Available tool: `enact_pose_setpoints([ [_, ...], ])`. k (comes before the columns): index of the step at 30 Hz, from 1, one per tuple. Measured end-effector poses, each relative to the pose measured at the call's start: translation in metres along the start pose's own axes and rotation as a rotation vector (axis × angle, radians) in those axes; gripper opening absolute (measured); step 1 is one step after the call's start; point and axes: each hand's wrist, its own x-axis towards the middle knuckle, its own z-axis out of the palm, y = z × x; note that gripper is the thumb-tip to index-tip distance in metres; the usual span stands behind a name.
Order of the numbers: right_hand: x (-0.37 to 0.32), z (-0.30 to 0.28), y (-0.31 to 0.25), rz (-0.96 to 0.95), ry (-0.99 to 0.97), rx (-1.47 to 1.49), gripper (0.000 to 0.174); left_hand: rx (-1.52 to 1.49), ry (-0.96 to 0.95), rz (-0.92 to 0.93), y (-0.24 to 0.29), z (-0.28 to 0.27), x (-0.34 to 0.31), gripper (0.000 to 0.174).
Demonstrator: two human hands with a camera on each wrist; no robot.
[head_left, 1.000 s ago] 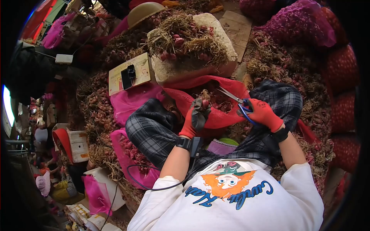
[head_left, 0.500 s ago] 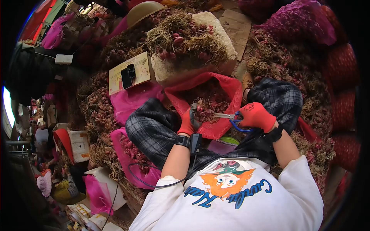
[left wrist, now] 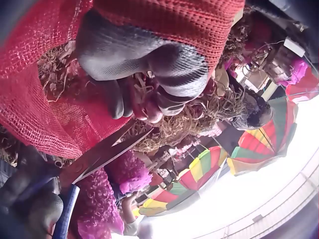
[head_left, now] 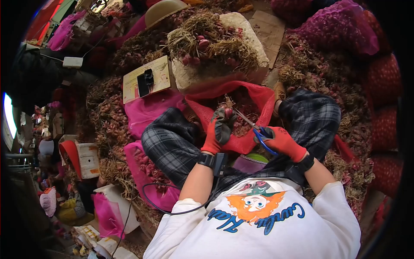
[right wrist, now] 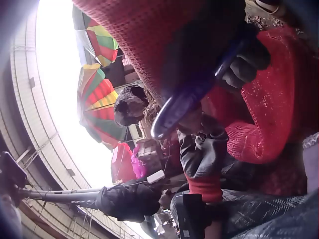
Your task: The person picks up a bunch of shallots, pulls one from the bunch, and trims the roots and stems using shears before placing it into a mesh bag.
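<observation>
In the head view my left hand [head_left: 220, 129], in a red glove with a grey palm, pinches a shallot [head_left: 228, 111] with dry stalks on it. The left wrist view shows reddish bulbs [left wrist: 147, 107] at the curled fingertips. My right hand [head_left: 282, 142], also gloved, grips blue-handled scissors [head_left: 265, 141]. Their blades point at the shallot, and in the left wrist view they stand slightly apart with the tips close under the bulbs. Below both hands a red mesh bag [head_left: 248, 144] gapes, with shallots and dry trimmings inside.
A pale foam block [head_left: 250, 39] beyond the bag carries a heap of stalked shallots [head_left: 202, 41]. Left of it a phone [head_left: 145, 83] lies on a board [head_left: 129, 88]. Loose shallots surround the crossed legs, and pink mesh bags [head_left: 153, 190] lie at the left.
Half a second ago the left hand was turned over the bag with the scissors at its shallot; now its palm faces up again. The right hand has drawn slightly lower, blades angled up-left.
</observation>
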Motion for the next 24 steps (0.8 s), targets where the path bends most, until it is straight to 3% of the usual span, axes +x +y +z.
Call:
enact_pose_setpoints([
  [3, 0.001, 0.002, 0.003, -0.026, 0.019, 0.04, 0.026, -0.023, 0.054, -0.07, 0.001, 0.012, -0.006, 0.01],
  [9, -0.001, -0.008, 0.001, -0.035, -0.002, 0.008, 0.033, -0.014, -0.076, -0.131, -0.001, 0.005, -0.004, 0.012],
  [15, 0.001, -0.001, 0.02, -0.149, 0.087, -0.097, 0.025, 0.001, 0.116, -0.185, -0.005, 0.014, -0.008, 0.009],
  [18, 0.004, 0.002, 0.021, -0.138, 0.1, -0.199, 0.025, 0.222, -0.143, -0.075, -0.007, 0.001, -0.004, 0.009],
  [21, 0.007, 0.001, 0.022, -0.101, 0.004, -0.169, 0.023, -0.068, -0.004, -0.16, -0.006, -0.003, -0.002, 0.014],
  [24, 0.01, 0.003, 0.032, -0.197, -0.03, 0.169, 0.02, -0.008, -0.022, -0.145, -0.003, 0.002, -0.003, 0.01],
])
